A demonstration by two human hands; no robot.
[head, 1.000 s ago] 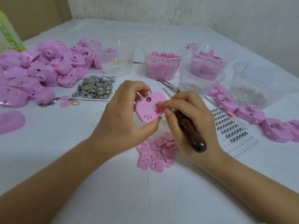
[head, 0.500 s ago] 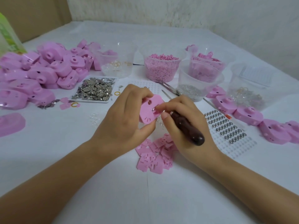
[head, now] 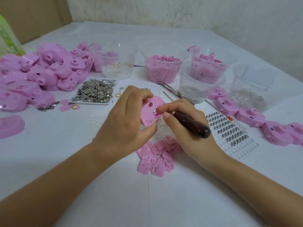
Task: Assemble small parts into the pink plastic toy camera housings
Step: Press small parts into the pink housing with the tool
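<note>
Clamping pink housing (head: 151, 113) in L hand (head: 124, 122), thumb below & fingers curled over top, tilting its face toward R fingertips, prob. to steady the slot for fitting. Pinching tiny shiny part (head: 155, 110) w/ R hand (head: 185, 128) right against that face, keeping dark wooden tool handle (head: 191, 124) tucked in same palm, likely ready to press it home, all just above spare pink plates (head: 155, 158). Vs 1 s ago: turned housing further into L fingers, showing less face, closed R pinch in on slot; same grips.
</note>
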